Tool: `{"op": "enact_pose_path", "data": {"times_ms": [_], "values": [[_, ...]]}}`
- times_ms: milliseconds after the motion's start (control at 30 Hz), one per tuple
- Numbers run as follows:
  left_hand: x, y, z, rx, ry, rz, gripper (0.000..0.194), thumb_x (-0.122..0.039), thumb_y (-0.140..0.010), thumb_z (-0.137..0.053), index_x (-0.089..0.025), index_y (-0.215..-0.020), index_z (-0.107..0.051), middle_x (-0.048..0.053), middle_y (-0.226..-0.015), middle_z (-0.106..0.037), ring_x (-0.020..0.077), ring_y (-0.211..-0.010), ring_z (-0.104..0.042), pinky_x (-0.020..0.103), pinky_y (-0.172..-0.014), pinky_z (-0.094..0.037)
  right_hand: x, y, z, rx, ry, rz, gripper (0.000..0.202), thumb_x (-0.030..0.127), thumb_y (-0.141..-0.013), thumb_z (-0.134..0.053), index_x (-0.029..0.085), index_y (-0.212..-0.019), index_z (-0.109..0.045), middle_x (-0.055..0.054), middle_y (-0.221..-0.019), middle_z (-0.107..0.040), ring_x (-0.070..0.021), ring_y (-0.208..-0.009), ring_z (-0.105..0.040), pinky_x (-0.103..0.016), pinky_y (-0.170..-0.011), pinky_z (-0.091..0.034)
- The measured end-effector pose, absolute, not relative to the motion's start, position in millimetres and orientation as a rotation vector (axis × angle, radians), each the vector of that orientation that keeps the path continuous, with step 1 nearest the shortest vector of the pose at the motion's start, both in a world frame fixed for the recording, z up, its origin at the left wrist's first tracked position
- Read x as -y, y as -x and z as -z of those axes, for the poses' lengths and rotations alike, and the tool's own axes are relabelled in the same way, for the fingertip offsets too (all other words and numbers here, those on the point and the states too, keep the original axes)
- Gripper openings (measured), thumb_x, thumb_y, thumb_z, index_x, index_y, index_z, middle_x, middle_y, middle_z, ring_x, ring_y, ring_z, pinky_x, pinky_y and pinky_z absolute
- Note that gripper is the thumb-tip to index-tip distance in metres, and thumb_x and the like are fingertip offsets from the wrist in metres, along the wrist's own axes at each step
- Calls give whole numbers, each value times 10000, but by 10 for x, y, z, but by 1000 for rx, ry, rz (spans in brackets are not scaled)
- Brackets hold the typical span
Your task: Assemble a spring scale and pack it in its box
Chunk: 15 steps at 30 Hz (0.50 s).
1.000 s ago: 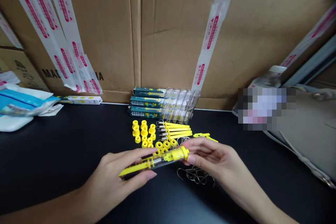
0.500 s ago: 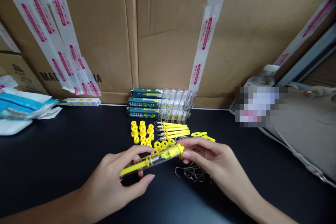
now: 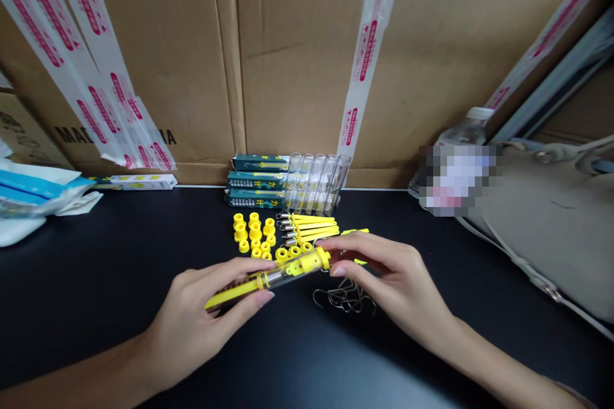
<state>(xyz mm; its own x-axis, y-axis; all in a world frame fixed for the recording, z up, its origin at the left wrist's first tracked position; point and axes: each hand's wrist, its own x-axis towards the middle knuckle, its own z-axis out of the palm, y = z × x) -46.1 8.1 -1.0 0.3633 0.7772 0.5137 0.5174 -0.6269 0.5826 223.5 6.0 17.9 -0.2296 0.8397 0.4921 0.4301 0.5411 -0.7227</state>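
Note:
A spring scale (image 3: pixel 283 273), a clear tube with a yellow strip, a metal spring part and a yellow end cap inside and on it, is held level with a slight upward tilt to the right. My left hand (image 3: pixel 206 316) wraps round its lower tube, thumb in front and fingers behind. At the capped end, my right hand (image 3: pixel 384 271) has its index finger over the yellow cap (image 3: pixel 322 258) and its thumb just below. Beyond the tube lie yellow collars (image 3: pixel 254 230), yellow strips with springs (image 3: pixel 311 229) and, under my right hand, a tangle of metal hooks (image 3: pixel 348 297).
Small green boxes (image 3: pixel 256 180) are stacked at the back, with clear tubes (image 3: pixel 316 184) leaning beside them. A plastic bottle (image 3: pixel 472 131) and a beige bag (image 3: pixel 547 217) stand at right. A blue-white packet (image 3: pixel 36 185) lies at left. Cardboard (image 3: pixel 297 77) backs the black table.
The whole view has shifted slightly, so things sit a little further left and up. Both hands keep the spring scale between them; my left thumb has moved up against the tube.

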Motion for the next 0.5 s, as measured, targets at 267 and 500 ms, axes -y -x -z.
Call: {"op": "enact_pose_path", "data": {"times_ms": [267, 500], "values": [[-110, 471, 13, -1224, -2095, -1097, 210, -326, -877, -702, -290, -1080, -744, -63, -702, -751, 107, -560, -693, 144, -566, -530, -148, -2443, -269, 1841, 1193, -431, 310, 410, -1015, -527, 245, -1216, -696, -64, -1075, -776, -212, -895, -742, -321, -782, -586], [-141, 444, -78, -1298, -1970, -1073, 206, -361, -835, -706, -246, -995, -766, -36, -667, -730, 127, -573, -701, 146, -544, -534, -311, -2567, -275, 1951, 1309, -132, 186, 280, -997, -561, 215, -1068, -720, -45, -1017, -787, -211, -898, -745, -321, -772, -572]]}}
